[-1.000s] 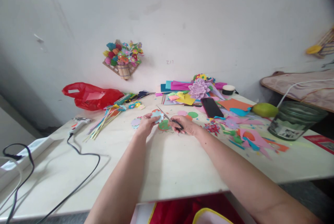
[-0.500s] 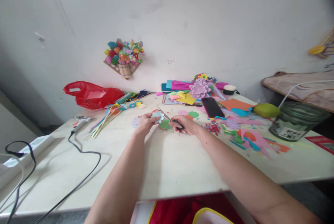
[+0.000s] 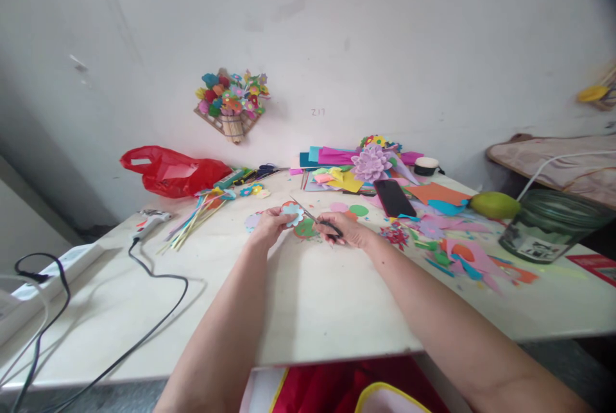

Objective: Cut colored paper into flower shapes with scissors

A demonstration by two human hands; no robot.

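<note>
The left hand [image 3: 270,226] pinches the blue flower [image 3: 294,214] over the table [image 3: 332,310], beside the scissors [image 3: 329,226] gripped in the right hand [image 3: 347,229]; neat trimming calls for turning the flower while keeping the scissors steady.

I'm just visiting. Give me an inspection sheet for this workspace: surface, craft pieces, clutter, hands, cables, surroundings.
Surface: pale table, small scraps scattered on it.
Job's things: light-blue flower cutout; black-handled scissors.
Clutter: red bag, phone, glass jar, coloured scraps.
Hands: left hand pinches the cutout; right hand holds the scissors, blades beside it, contact unclear.
Cables: black cord from the glue gun; power strip at far left.
Surroundings: wall with hanging flower arrangement.
</note>
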